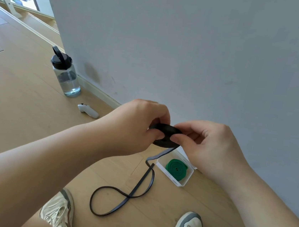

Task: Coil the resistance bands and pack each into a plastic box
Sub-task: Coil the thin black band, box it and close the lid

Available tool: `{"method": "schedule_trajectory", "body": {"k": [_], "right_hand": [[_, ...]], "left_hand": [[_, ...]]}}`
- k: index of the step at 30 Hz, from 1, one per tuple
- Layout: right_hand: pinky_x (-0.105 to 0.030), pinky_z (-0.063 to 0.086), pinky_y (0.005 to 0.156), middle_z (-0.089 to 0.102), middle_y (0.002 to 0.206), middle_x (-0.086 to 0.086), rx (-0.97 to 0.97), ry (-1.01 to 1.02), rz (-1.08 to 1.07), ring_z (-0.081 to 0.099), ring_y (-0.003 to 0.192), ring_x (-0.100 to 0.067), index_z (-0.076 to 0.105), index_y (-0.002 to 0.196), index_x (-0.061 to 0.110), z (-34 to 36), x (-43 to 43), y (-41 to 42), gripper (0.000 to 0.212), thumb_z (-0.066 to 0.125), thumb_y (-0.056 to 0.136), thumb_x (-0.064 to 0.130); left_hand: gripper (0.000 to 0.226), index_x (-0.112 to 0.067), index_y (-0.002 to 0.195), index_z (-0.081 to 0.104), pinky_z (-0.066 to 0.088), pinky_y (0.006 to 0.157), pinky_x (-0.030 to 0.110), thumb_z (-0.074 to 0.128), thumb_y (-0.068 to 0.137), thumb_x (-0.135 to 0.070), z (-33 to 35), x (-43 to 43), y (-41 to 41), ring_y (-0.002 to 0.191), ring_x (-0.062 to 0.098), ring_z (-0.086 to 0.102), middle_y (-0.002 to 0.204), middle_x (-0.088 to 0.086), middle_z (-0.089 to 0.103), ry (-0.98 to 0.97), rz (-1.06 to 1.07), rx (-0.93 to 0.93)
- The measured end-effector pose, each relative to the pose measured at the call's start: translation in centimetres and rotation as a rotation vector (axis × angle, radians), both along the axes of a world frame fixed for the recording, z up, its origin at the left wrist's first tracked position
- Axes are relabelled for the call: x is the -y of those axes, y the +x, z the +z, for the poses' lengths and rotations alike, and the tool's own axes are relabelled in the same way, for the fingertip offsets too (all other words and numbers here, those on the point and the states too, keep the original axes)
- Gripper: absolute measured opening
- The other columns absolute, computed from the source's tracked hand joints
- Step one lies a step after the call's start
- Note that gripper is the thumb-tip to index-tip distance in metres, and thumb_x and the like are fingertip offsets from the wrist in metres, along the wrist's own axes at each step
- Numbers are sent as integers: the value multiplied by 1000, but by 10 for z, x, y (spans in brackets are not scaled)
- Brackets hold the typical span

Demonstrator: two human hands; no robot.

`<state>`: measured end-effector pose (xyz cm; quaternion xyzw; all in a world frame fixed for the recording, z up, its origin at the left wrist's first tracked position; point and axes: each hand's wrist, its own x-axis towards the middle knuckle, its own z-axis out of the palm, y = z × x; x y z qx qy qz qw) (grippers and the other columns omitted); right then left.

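Above the floor, by the wall: both hands meet at a partly wound black band
Left hand point(134, 128): holds the coil's left side, thumb under and fingers point(160, 117) curled over the top, pinching it
Right hand point(210, 148): grips the coil's right side, thumb point(177, 140) and fingers pressed together on its rim
Black band point(164, 135): wound part is a flat round coil held level between the 2 hands; the loose part hangs from under the coil to the floor
Loose tail point(132, 195): drops past the box's left corner, crosses itself once and ends in a loop lying on the floor between the 2 shoes
Box point(183, 182): white plastic, open, on the floor just below the right hand and near the wall; its lid point(185, 154) lies back on the wall side, mostly hidden by the hand
Green band point(176, 167): coiled flat inside the box
Floor point(14, 116): light wood boards
Wall point(190, 43): plain grey, with a pale skirting at the base
Bottle point(65, 74): clear with a black cap, upright on the floor at the left, near the skirting
Controller point(88, 111): white, on the floor just right of the bottle
Shoes point(59, 213): 2 pale trainers at the bottom edge, 1 on each side of the loop
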<state>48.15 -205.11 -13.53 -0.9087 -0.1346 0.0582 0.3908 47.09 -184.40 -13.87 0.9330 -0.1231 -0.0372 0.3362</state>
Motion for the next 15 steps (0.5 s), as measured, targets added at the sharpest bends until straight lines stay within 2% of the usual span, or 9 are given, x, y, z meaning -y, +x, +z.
{"method": "schedule_trajectory", "body": {"k": [4, 8, 10, 12, 15], "right_hand": [[-10, 51, 66, 76, 78, 7, -48, 49, -44, 68, 70, -9, 79, 102, 40, 3, 7, 5, 24, 82, 86, 23], [-34, 63, 83, 78, 82, 13, -90, 105, -18, 75, 74, -9, 73, 93, 43, 6, 5, 5, 27, 73, 93, 16], [-38, 64, 83, 78, 79, 11, -83, 114, -16, 75, 73, -9, 73, 93, 38, 8, 5, 5, 24, 73, 94, 15], [-38, 64, 79, 77, 75, 9, -50, 98, -20, 74, 70, -11, 74, 90, 34, 7, 7, 5, 19, 75, 92, 15], [-30, 60, 70, 73, 73, 13, 20, -22, 9, 69, 69, -12, 76, 86, 34, 5, 3, 2, 17, 79, 88, 17]], "left_hand": [[15, -33, 101, 61, 57, 75, 26, 72, 95, -25, 4, -7, 1, 84, 4, 69, 93, -12, 71, -179, 126, -153], [15, -26, 103, 60, 64, 81, 36, 71, 96, -18, 7, -8, -3, 79, 7, 77, 93, -4, 77, -332, 98, -239], [15, -24, 102, 60, 64, 83, 39, 71, 96, -15, 7, -8, -3, 79, 8, 77, 93, -3, 78, -378, 102, -241], [17, -26, 102, 61, 63, 85, 37, 71, 95, -15, 4, -8, -3, 83, 5, 76, 94, -6, 77, -362, 107, -214], [24, -32, 109, 65, 60, 87, 32, 71, 92, -16, -3, -7, -4, 93, 3, 69, 99, -14, 71, -183, 36, -49]]}}
